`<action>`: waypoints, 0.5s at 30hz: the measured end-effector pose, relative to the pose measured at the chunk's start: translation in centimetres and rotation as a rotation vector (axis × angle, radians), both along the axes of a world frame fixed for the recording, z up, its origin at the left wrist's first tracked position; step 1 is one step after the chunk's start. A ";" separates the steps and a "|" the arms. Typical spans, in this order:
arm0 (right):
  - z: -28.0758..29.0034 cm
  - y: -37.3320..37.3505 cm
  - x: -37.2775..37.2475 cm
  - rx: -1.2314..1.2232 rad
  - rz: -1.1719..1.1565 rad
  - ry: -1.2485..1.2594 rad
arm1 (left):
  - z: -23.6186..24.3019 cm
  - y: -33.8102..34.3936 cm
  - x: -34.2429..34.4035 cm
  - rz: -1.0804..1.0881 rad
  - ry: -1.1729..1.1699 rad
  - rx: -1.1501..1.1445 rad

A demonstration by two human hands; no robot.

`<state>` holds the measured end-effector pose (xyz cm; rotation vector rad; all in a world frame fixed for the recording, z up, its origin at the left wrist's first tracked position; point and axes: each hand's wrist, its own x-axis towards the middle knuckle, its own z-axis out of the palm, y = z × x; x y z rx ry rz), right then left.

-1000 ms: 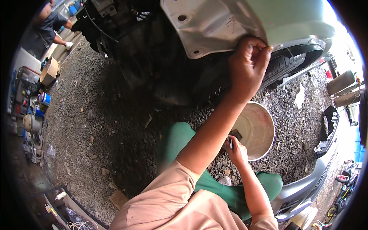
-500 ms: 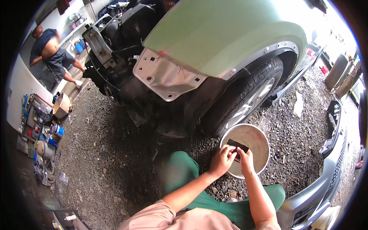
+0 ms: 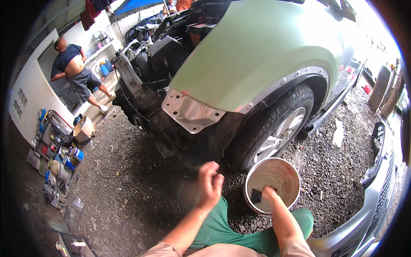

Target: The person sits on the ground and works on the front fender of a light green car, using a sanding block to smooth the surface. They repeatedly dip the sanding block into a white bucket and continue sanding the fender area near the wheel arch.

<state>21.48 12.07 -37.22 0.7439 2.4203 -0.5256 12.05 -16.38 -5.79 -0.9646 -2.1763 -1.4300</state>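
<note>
My right hand (image 3: pixel 269 194) reaches down into a round, pale bucket (image 3: pixel 293 176) that stands on the gravel. Its fingers are closed on a small dark sheet that looks like sandpaper (image 3: pixel 256 196); part of the sheet shows beside the hand, low in the bucket, where cloudy liquid seems to lie. Raised to the left of the bucket, above my knee, my left hand (image 3: pixel 209 186) is empty, its fingers loosely bent and apart from the thumb. Beyond both hands stands a car's pale green fender (image 3: pixel 252 55), with dull red marks near its lower corner.
Just behind the bucket is the front wheel (image 3: pixel 280 132). A detached silver bumper (image 3: pixel 371 204) curves along the right. At left, paint cans (image 3: pixel 76 154), a cardboard box (image 3: pixel 84 129) and a cluttered rack line the wall, and another person (image 3: pixel 77 68) stands by a doorway.
My hands, together over the bucket before, have parted. The left let go of the dark sheet and moved left; the right lowered it into the bucket. The view has tilted upward.
</note>
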 end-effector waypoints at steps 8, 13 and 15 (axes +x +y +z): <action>8.2 -1.6 -1.1 -0.423 -0.135 0.313 | 18.1 -2.0 -10.7 0.319 0.519 0.114; 13.0 0.6 0.4 -0.286 -0.093 0.483 | 22.4 0.3 -9.7 0.227 0.702 -0.039; 14.7 1.8 0.8 -0.266 -0.141 0.584 | 22.3 0.9 -9.6 0.217 0.773 -0.121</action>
